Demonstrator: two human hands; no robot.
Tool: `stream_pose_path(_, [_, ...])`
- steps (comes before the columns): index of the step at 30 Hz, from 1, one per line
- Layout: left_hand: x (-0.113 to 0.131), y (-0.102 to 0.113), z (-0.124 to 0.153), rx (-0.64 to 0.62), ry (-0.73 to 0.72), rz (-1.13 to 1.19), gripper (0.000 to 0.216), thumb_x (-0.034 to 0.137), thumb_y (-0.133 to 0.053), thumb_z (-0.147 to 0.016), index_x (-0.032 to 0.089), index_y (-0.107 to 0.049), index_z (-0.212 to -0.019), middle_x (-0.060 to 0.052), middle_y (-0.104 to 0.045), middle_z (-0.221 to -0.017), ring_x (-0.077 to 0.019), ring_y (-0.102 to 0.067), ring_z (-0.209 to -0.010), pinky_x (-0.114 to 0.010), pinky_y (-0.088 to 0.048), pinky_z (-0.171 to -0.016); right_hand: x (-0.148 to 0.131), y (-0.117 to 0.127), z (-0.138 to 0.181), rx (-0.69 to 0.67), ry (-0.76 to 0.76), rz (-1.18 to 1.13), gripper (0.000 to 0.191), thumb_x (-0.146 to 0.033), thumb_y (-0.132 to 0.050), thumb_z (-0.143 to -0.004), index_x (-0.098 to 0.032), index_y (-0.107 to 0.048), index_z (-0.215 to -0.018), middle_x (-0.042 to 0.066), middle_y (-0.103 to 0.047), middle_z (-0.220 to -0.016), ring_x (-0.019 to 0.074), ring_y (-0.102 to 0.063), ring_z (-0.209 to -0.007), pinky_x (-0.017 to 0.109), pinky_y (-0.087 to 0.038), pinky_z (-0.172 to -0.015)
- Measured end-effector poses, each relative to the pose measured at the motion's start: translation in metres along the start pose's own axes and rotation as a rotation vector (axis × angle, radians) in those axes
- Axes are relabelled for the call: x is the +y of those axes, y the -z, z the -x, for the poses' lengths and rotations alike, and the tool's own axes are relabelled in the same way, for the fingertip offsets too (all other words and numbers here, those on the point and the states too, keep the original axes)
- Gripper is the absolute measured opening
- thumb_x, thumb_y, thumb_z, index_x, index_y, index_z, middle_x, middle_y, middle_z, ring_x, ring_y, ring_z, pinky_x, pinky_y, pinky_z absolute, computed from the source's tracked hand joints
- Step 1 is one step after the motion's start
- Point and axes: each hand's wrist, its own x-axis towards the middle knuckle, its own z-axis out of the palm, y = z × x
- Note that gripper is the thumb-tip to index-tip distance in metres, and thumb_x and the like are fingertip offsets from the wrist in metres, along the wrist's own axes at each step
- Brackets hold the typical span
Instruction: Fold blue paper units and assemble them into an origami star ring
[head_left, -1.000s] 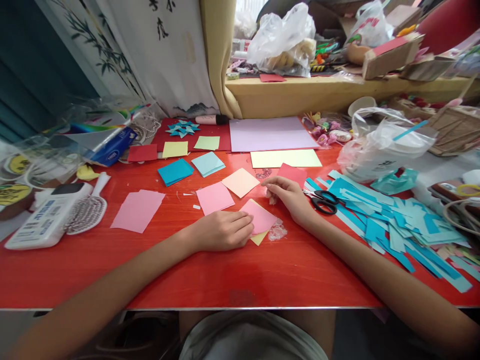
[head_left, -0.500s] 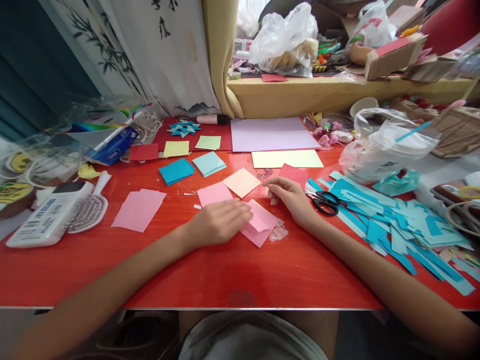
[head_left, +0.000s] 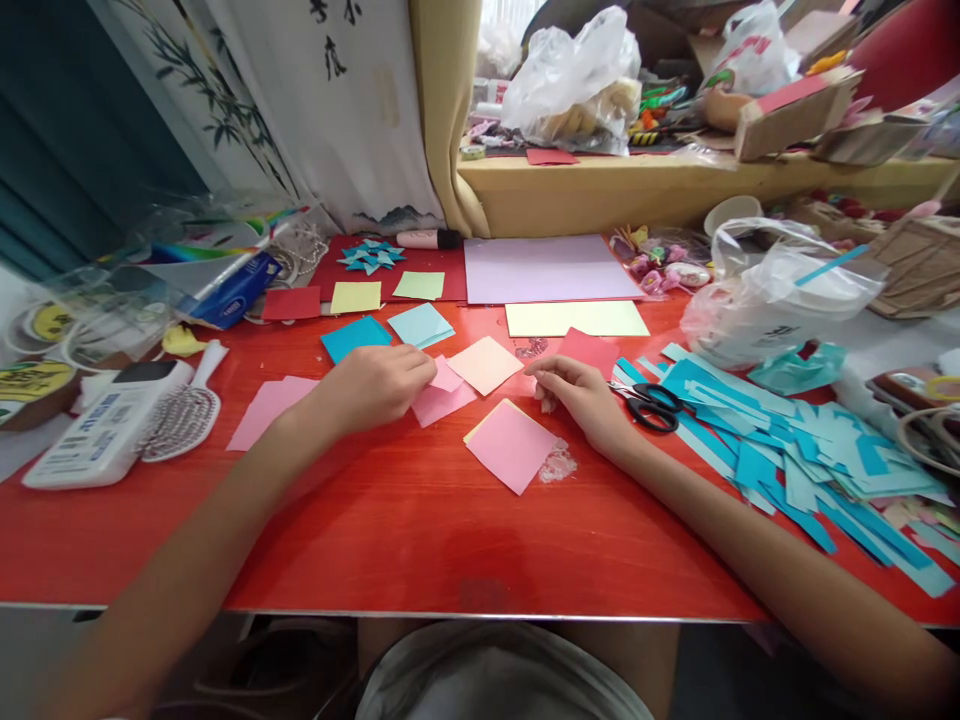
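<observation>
**Paper Squares on the Tabletop: Hand and Item Positions**

Fingers (head_left: 420,370) of the left hand (head_left: 371,385) are closing on a small pink sheet (head_left: 448,375), pinching its near-left edge so that the sheet is lifting slightly off a larger pink square (head_left: 442,402) lying beneath it. At the far left, a white calculator (head_left: 105,430) is lying on the red tabletop (head_left: 420,540), and a hairbrush (head_left: 180,420) is resting just beside it. A loose pink stack (head_left: 262,410) is sitting between the hairbrush and the left hand.

Behind the left hand, a dark blue stack (head_left: 352,337) and a light blue stack (head_left: 420,325) are lying side by side. Further back, a red square (head_left: 291,302), a yellow square (head_left: 355,296) and a pale green square (head_left: 418,285) are forming a row, with a blue folded star (head_left: 369,256) beyond them.

A peach square (head_left: 486,364) is lying between the two hands. Nearer the tabletop edge, a pink square (head_left: 511,446) is covering a yellow sheet, of which only a thin edge is showing.

The right hand (head_left: 585,400) is resting on the tabletop with its fingers curled loosely downward, and whether they are holding anything cannot be told. Black scissors (head_left: 649,405) are lying just beside the right hand. Blue paper strips (head_left: 787,450) are spreading across the right end of the tabletop.
</observation>
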Motion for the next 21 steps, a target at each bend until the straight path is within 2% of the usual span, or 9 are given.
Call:
stream_pose_path(3, [0.001,-0.003,0.0,-0.133,-0.015,-0.057,0.022,0.013,-0.039,-0.082,0.016,-0.054,-0.067,-0.003,-0.06,-0.067,-0.0127,-0.054,-0.062,-0.024,-0.034,-0.052,0.0,0.0,0.0,0.002,-0.003,0.012,0.014,-0.024,-0.048,-0.081,-0.017,-0.059,-0.086,-0.001,-0.053,-0.063,0.0092,-0.049,-0.053,0.024,-0.04,-0.053])
stream_pose_path(6, [0.001,-0.007,0.001,-0.202,-0.011,-0.033,0.021,0.017,-0.041,-0.083,0.016,-0.053,-0.066,-0.002,-0.06,-0.069,-0.0123,-0.053,-0.061,-0.024,-0.029,-0.05,0.0,0.0,0.0,0.002,-0.004,0.022,0.014,-0.023,-0.047,-0.081,-0.017,-0.059,-0.086,-0.001,-0.053,-0.063,0.0093,-0.049,-0.053,0.024,-0.04,-0.054])
stream_pose_path(11, [0.0,-0.009,0.003,-0.2,-0.012,0.025,0.024,0.024,-0.042,-0.084,0.016,-0.059,-0.07,-0.003,-0.063,-0.077,-0.0107,-0.054,-0.063,-0.024,-0.027,-0.049,-0.001,-0.001,0.001,0.001,-0.007,0.034,0.014,-0.023,-0.047,-0.081,-0.017,-0.059,-0.087,-0.001,-0.054,-0.065,0.0094,-0.049,-0.054,0.024,-0.041,-0.054])
stream_pose_path(14, [0.003,-0.002,0.002,-0.217,0.007,0.034,0.03,0.027,-0.042,-0.085,0.016,-0.058,-0.063,-0.002,-0.061,-0.069,-0.0107,-0.051,-0.057,-0.024,-0.026,-0.048,-0.002,-0.001,0.001,0.0,-0.007,0.044,0.014,-0.023,-0.047,-0.081,-0.017,-0.059,-0.086,-0.001,-0.053,-0.064,0.0095,-0.049,-0.054,0.025,-0.04,-0.055])
stream_pose_path(17, [0.007,0.005,-0.001,-0.232,0.032,0.022,0.043,0.043,-0.041,-0.087,0.015,-0.055,-0.056,-0.002,-0.058,-0.06,-0.0115,-0.048,-0.052,-0.025,-0.025,-0.047,-0.002,-0.001,0.001,-0.005,-0.004,0.06,0.014,-0.023,-0.046,-0.082,-0.017,-0.059,-0.086,-0.001,-0.053,-0.063,0.0096,-0.05,-0.054,0.025,-0.041,-0.055])
stream_pose_path(19, [0.012,0.006,-0.003,-0.199,0.016,0.012,0.047,0.049,-0.039,-0.087,0.015,-0.056,-0.059,-0.003,-0.058,-0.06,-0.0134,-0.051,-0.055,-0.026,-0.028,-0.049,-0.001,-0.001,0.001,-0.004,-0.004,0.07,0.015,-0.023,-0.046,-0.082,-0.017,-0.059,-0.087,-0.001,-0.053,-0.064,0.0096,-0.05,-0.054,0.025,-0.041,-0.055])
stream_pose_path(21, [0.019,0.003,-0.005,-0.134,-0.05,0.033,0.043,0.048,-0.039,-0.088,0.015,-0.059,-0.069,-0.005,-0.063,-0.069,-0.0162,-0.058,-0.065,-0.027,-0.036,-0.055,0.0,-0.001,0.001,-0.007,-0.005,0.077,0.015,-0.022,-0.046,-0.082,-0.017,-0.059,-0.087,-0.001,-0.053,-0.064,0.0095,-0.05,-0.054,0.025,-0.041,-0.055])
